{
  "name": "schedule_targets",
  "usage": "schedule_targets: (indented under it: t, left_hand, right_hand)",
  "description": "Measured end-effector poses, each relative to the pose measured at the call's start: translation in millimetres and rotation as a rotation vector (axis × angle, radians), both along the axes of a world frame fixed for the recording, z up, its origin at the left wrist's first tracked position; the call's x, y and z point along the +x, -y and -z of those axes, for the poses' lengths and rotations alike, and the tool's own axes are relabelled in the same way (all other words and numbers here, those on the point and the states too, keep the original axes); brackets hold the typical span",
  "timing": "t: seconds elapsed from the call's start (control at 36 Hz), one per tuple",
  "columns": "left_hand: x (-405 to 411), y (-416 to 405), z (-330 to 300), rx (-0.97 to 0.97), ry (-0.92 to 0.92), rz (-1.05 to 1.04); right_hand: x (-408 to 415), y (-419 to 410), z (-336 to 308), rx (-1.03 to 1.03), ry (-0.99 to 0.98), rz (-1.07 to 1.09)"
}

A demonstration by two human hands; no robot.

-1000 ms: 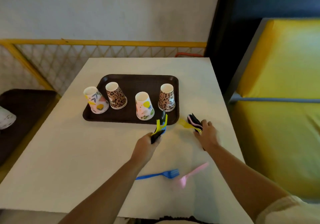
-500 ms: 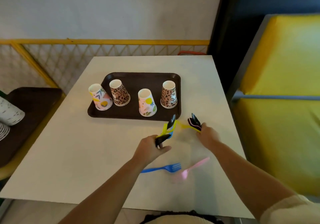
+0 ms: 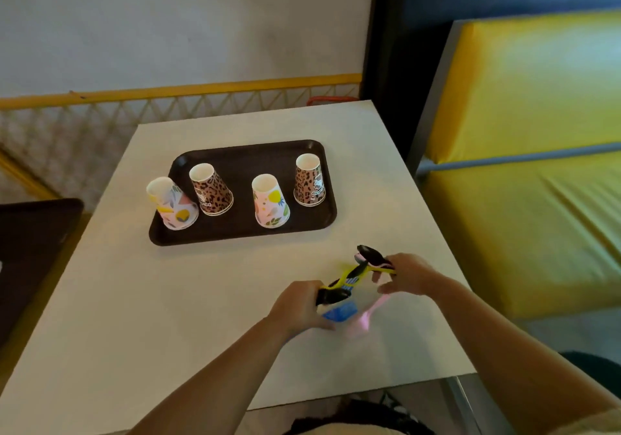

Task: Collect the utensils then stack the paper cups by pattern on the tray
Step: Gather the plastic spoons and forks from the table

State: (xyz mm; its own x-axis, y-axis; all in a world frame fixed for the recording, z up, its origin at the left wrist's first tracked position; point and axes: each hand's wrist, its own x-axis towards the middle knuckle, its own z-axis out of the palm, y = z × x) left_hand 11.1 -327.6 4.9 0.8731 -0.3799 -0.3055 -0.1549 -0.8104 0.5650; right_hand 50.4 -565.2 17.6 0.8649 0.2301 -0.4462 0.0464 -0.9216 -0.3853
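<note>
Head view: nearer than the brown tray (image 3: 245, 233), where four upturned paper cups (image 3: 270, 206) wait unstacked, the left hand (image 3: 299, 307) clamps curled fingers on a bundle of plastic utensils (image 3: 346, 280). The right hand (image 3: 408, 275) pinches black spoons (image 3: 371, 255). Below them, a blue fork (image 3: 339, 312) and pink utensil (image 3: 364, 317) look blurred; crowded grips could let pieces slip.

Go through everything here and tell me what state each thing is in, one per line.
Leopard cups: upside down on the tray, unstacked.
Floral cups: upside down, unstacked.
Tray: flat on the table.
Left hand: gripping utensils.
Right hand: gripping utensils.
Blue fork: at the left hand.
</note>
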Motion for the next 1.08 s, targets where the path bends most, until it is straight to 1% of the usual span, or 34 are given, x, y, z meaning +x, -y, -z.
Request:
schedule_targets:
  t: [0.14, 0.25, 0.39, 0.53, 0.61, 0.72, 0.89, 1.08]
  left_hand:
    - [-7.2, -3.0, 11.5, 0.032, 0.042, 0.052]
    - [-9.8, -4.9, 15.8, 0.085, 0.059, 0.067]
    - [-11.1, -5.1, 17.4, 0.162, 0.084, 0.111]
    - [-13.3, -8.3, 17.3, 0.2, 0.12, 0.133]
    - [-14.8, -10.9, 18.0, 0.215, 0.128, 0.15]
    - [-14.8, -15.2, 19.7, 0.225, 0.131, 0.167]
    - [-12.2, -23.8, 18.6, 0.235, 0.159, 0.178]
    - [-10.9, -27.1, 22.0, 0.214, 0.155, 0.146]
  right_hand:
    - [-19.1, -0.5, 7.8, -0.021, -0.016, 0.034]
    - [-31.3, -5.7, 15.8, -0.07, 0.045, 0.086]
    - [-40.7, -8.3, 25.6, -0.187, 0.116, 0.093]
    - [-50.5, -8.0, 29.1, -0.164, 0.101, 0.144]
    - [-58.0, -6.4, 30.6, -0.138, 0.124, 0.182]
    - [-68.7, -0.2, 30.2, -0.169, 0.134, 0.194]
    - [-84.5, 2.6, 31.7, -0.191, 0.162, 0.309]
    - [-84.4, -12.2, 32.3, -0.212, 0.12, 0.407]
